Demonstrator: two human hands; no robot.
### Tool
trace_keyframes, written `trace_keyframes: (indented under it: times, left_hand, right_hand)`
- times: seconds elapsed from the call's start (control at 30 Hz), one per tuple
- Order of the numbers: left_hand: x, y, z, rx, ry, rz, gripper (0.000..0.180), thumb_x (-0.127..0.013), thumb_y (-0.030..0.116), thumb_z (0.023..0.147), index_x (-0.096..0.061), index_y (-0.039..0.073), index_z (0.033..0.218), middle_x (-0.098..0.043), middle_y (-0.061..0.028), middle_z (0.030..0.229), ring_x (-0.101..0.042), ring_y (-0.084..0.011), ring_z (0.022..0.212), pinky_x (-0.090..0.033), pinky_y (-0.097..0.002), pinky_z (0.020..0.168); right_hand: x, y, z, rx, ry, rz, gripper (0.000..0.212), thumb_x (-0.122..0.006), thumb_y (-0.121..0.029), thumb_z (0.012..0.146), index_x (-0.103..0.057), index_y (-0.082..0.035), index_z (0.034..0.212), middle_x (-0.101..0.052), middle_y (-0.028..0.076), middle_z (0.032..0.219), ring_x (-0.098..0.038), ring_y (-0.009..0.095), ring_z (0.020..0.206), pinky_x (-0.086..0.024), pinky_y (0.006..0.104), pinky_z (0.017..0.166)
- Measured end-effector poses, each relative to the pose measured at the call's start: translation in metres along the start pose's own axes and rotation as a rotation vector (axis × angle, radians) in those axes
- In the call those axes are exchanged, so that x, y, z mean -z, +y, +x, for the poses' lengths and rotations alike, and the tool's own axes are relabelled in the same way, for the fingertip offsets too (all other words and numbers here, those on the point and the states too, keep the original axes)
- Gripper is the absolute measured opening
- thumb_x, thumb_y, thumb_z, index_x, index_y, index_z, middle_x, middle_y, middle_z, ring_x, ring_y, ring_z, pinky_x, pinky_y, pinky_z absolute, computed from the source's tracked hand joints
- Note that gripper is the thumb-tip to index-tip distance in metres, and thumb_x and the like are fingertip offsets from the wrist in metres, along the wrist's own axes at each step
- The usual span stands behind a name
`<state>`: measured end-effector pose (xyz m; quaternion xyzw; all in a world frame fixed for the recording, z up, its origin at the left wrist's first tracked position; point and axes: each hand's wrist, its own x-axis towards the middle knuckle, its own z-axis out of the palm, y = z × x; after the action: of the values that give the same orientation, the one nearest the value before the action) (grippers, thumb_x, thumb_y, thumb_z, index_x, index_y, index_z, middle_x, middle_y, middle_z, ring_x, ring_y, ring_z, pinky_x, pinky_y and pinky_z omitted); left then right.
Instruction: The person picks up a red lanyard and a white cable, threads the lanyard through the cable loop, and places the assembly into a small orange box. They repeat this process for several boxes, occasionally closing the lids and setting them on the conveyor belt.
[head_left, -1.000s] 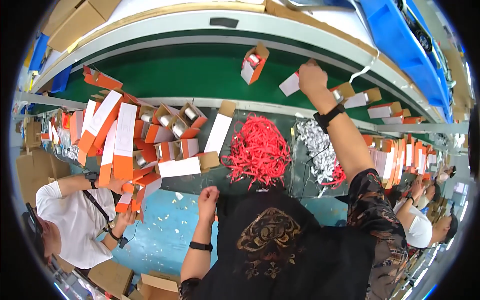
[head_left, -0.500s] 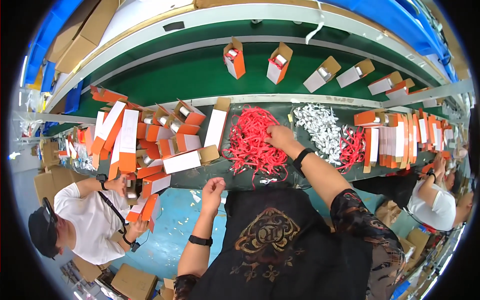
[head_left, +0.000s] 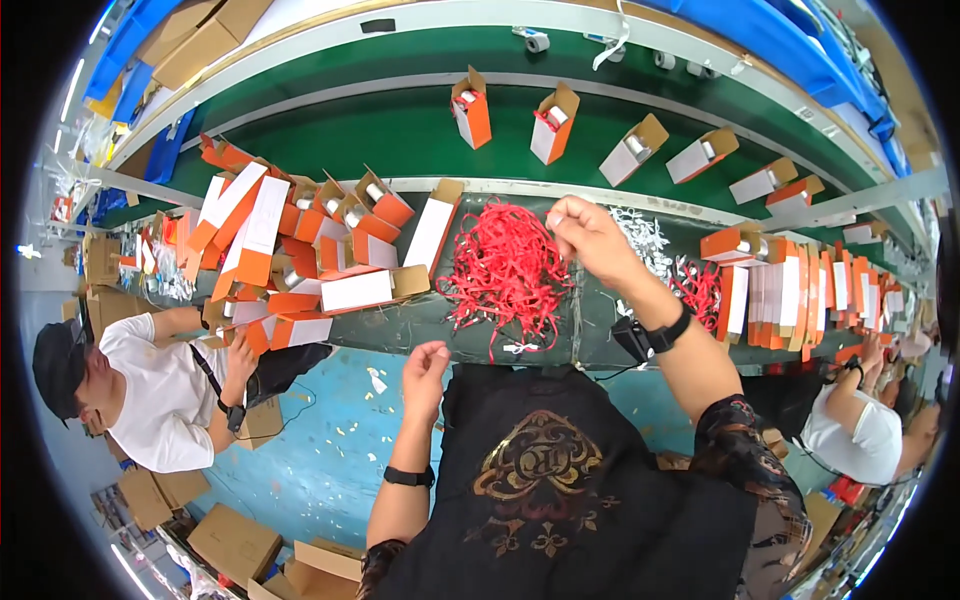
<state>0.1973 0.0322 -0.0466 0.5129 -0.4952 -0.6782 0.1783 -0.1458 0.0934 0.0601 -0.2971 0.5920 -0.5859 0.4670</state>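
Green conveyor belt (head_left: pixel 400 130) runs across the far side, carrying open orange-and-white cartons (head_left: pixel 471 107). Nearer than the belt, on the dark tabletop (head_left: pixel 420 320), lies a heap of red ties (head_left: pixel 505 265) (a loose tangle). At the heap's right upper edge the right hand (head_left: pixel 590 235) has its fingers pinched narrow on a red tie. Below the heap, off the tabletop's near edge, the left hand (head_left: pixel 428 368) hangs half-curled, holding nothing. Left of the heap, more cartons (head_left: pixel 300 250) are piled.
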Motion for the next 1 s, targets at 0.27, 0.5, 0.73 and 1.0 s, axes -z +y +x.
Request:
trace_keyframes:
  times: [0.27, 0.5, 0.73, 1.0]
  left_hand:
    - [-0.067, 0.123, 0.024, -0.756, -0.245, 0.203, 0.04, -0.068, 0.008, 0.087, -0.053, -0.002, 0.123, -0.06, -0.0111, 0.115, -0.059, -0.0198, 0.109, -0.046, -0.0325, 0.096]
    - [-0.131, 0.266, 0.01, -1.049, -1.032, 0.07, 0.044, -0.072, 0.011, 0.082, -0.058, 0.0, 0.123, -0.061, -0.0136, 0.118, -0.06, -0.0253, 0.109, -0.046, -0.0354, 0.093]
    - [-0.138, 0.259, 0.027, -0.63, -1.249, -0.421, 0.019, -0.055, 0.018, 0.1, -0.062, 0.0, 0.099, -0.059, -0.0033, 0.081, -0.053, -0.0117, 0.069, -0.043, -0.0262, 0.064]
    - [-0.16, 0.33, -0.067, -0.609, -1.244, -0.618, 0.027, -0.047, 0.029, 0.103, -0.057, 0.005, 0.092, -0.043, 0.0028, 0.067, -0.031, -0.0063, 0.054, -0.028, -0.0253, 0.053]
  right_hand:
    - [-0.058, -0.164, -0.079, 0.168, -0.081, -0.197, 0.017, -0.062, -0.015, 0.096, -0.061, -0.001, 0.086, -0.051, -0.007, 0.071, -0.04, 0.001, 0.062, -0.033, 0.0206, 0.053]
    - [-0.088, -0.238, -0.109, 0.336, 0.085, -0.694, 0.02, -0.064, -0.015, 0.095, -0.065, 0.0, 0.082, -0.058, -0.005, 0.068, -0.048, 0.002, 0.063, -0.039, 0.0214, 0.055]
    - [-0.092, -0.262, -0.146, 0.453, 0.286, -0.587, 0.024, -0.063, -0.019, 0.097, -0.066, 0.0, 0.082, -0.063, -0.002, 0.073, -0.053, 0.002, 0.068, -0.042, 0.021, 0.061]
    - [-0.043, -0.107, -0.112, 0.586, 0.133, 0.04, 0.048, -0.04, -0.044, 0.105, -0.053, 0.0, 0.118, -0.063, 0.009, 0.109, -0.057, 0.015, 0.106, -0.044, 0.0326, 0.097]
